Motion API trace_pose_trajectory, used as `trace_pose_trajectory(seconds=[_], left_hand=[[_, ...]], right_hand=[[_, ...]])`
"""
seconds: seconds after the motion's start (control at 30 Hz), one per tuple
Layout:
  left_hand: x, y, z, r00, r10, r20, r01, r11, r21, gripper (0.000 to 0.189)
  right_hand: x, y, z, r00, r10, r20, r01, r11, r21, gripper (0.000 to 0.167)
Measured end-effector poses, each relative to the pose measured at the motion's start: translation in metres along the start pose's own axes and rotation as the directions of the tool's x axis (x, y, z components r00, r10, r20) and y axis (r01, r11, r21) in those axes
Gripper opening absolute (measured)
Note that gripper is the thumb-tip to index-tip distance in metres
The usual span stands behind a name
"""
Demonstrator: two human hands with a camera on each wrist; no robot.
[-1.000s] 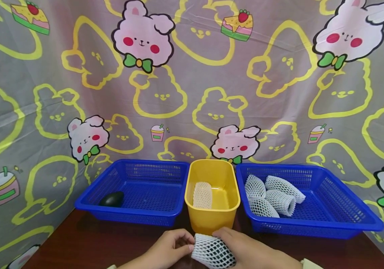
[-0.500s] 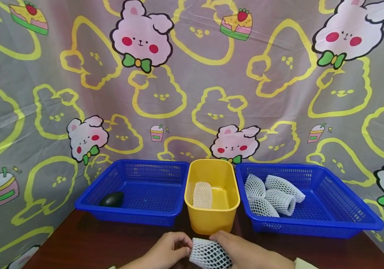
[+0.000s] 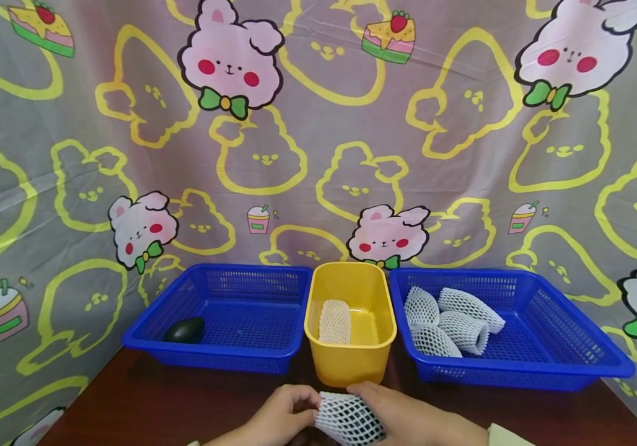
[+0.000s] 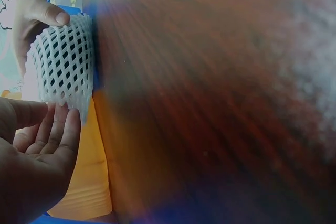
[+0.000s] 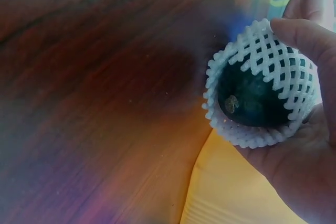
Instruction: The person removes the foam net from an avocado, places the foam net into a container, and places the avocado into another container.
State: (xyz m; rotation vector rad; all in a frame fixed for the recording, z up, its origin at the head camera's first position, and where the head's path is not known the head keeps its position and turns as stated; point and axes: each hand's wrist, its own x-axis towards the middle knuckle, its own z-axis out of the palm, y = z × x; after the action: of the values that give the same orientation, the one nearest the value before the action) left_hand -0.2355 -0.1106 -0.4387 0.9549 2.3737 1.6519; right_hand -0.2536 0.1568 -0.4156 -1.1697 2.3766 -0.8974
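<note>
A white foam net sleeve (image 3: 349, 420) lies between both hands, low in the head view. Inside it sits a dark green avocado (image 5: 252, 95), its stem end showing through the sleeve's open mouth in the right wrist view. My right hand (image 3: 408, 416) grips the sleeve and avocado from the right, thumb on top. At the other end, my left hand (image 3: 282, 414) pinches the sleeve's edge between thumb and fingertips, as the left wrist view (image 4: 63, 69) shows for the sleeve. The dark fruit shows through the mesh there.
Behind the hands stands a yellow bin (image 3: 349, 367) with a cream foam sleeve (image 3: 334, 323) inside. A blue basket (image 3: 212, 352) at left holds another avocado (image 3: 186, 331). The right blue basket (image 3: 519, 371) has several netted pieces (image 3: 463, 331). A printed curtain (image 3: 318, 136) hangs behind.
Both hands and the sleeved avocado have shifted slightly left and down since a second ago. The left hand stays at the sleeve's edge, and the right keeps its grip.
</note>
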Motion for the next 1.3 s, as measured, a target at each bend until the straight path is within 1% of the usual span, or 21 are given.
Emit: trace_pose_trajectory(seconds=[0.13, 0.27, 0.37, 0.5, 0.63, 0.73, 0.83, 0.93, 1.03, 1.07, 1.17, 1.3], left_hand=[[0.001, 0.000, 0.002, 1.000, 0.001, -0.029, -0.001, 1.000, 0.010, 0.010], [0.003, 0.003, 0.003, 0.999, -0.025, -0.048, 0.024, 0.999, -0.025, 0.009], [0.005, 0.005, 0.003, 0.998, -0.038, -0.040, 0.036, 0.998, -0.060, 0.009], [0.006, 0.006, 0.005, 0.999, -0.030, -0.026, 0.028, 0.996, -0.090, 0.011], [0.006, 0.005, 0.007, 1.000, -0.016, -0.014, 0.014, 0.993, -0.115, 0.013], [0.007, 0.003, 0.009, 1.000, -0.003, -0.004, 0.003, 0.991, -0.135, 0.014], [0.007, 0.001, 0.011, 1.000, -0.003, 0.008, 0.004, 0.985, -0.171, 0.017], [0.008, 0.000, 0.013, 1.000, -0.025, 0.018, 0.029, 0.977, -0.213, 0.019], [0.009, -0.001, 0.014, 0.998, -0.055, 0.027, 0.060, 0.969, -0.239, 0.022], [0.009, -0.001, 0.014, 0.997, -0.066, 0.032, 0.071, 0.967, -0.245, 0.023], [0.011, -0.001, 0.015, 0.996, -0.071, 0.047, 0.080, 0.969, -0.234, 0.026], [0.014, 0.001, 0.016, 0.996, -0.050, 0.076, 0.067, 0.969, -0.236, 0.029]], right_hand=[[-0.002, 0.001, 0.000, 1.000, 0.009, 0.008, -0.009, 1.000, 0.010, 0.075], [-0.005, 0.002, 0.000, 1.000, 0.017, -0.001, -0.017, 1.000, 0.005, 0.077], [-0.007, 0.004, -0.001, 0.999, 0.032, -0.010, -0.032, 0.999, 0.018, 0.079], [-0.010, 0.007, -0.002, 0.999, 0.020, -0.027, -0.019, 0.999, 0.037, 0.078], [-0.013, 0.010, -0.003, 0.999, -0.016, -0.033, 0.019, 0.997, 0.081, 0.069], [-0.016, 0.013, -0.004, 0.999, -0.035, -0.034, 0.038, 0.995, 0.088, 0.061], [-0.019, 0.017, -0.006, 0.998, -0.041, -0.038, 0.043, 0.997, 0.057, 0.055], [-0.022, 0.020, -0.007, 0.998, -0.050, -0.048, 0.050, 0.999, -0.006, 0.050], [-0.023, 0.021, -0.007, 0.995, -0.077, -0.058, 0.073, 0.995, -0.070, 0.049], [-0.023, 0.022, -0.008, 0.995, -0.080, -0.057, 0.076, 0.995, -0.072, 0.048], [-0.022, 0.021, -0.008, 0.995, -0.085, -0.051, 0.082, 0.994, -0.069, 0.047], [-0.022, 0.021, -0.007, 0.994, -0.093, -0.050, 0.088, 0.993, -0.079, 0.046]])
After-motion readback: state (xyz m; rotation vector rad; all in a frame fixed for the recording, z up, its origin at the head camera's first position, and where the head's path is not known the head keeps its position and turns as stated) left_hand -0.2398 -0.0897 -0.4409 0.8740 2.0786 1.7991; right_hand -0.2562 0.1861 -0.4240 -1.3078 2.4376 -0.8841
